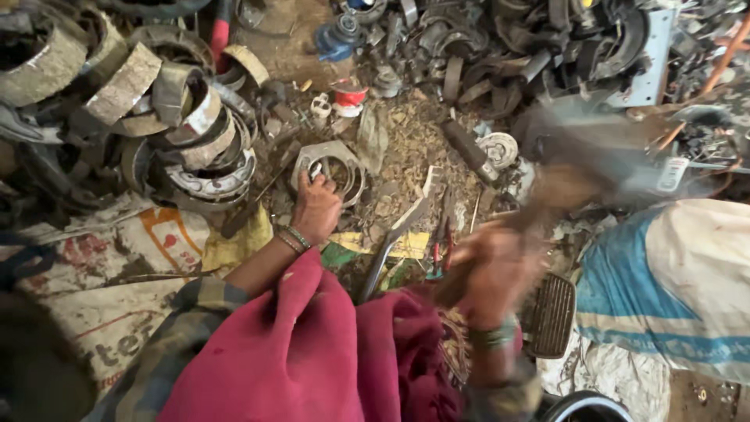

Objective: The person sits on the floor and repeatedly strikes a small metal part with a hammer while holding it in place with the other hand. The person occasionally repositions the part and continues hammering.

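Left hand (316, 209) pressed down on a grey metal plate (332, 160) on the littered ground at centre, grip loosely closed over its near edge; right hand (494, 270) blurred, grip unreadable, around a blurred dark handle.

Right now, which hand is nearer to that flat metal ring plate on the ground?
Left. The left hand rests on the metal ring plate, fingers at its opening. The right hand, blurred, is off to the plate's right and nearer the person, gripping a blurred tool handle.
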